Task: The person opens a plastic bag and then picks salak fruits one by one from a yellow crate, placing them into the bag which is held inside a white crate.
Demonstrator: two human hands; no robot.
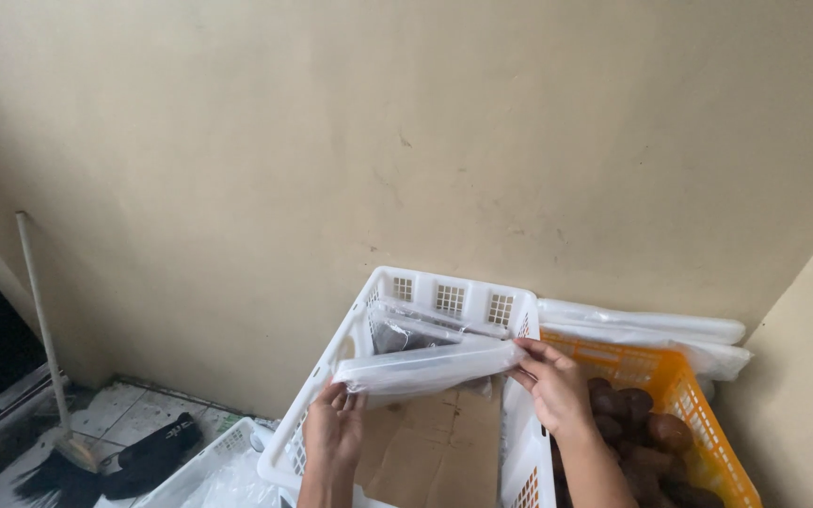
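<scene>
My left hand (335,425) and my right hand (551,381) hold the two ends of a long clear plastic bag (430,367) with dark contents, level over a white perforated plastic basket (449,298). Two similar filled bags (416,329) lie against the basket's far wall. A sheet of brown cardboard (435,447) lines the basket's bottom. My left hand grips the bag's left end at the basket's left rim. My right hand pinches the right end near the right rim.
An orange basket (693,395) with brown round fruits (637,423) stands right of the white one, with clear bags (642,329) behind it. A beige wall (406,141) rises close behind. A broom (44,329) and a black sandal (152,456) lie at the left, beside another white basket (209,466).
</scene>
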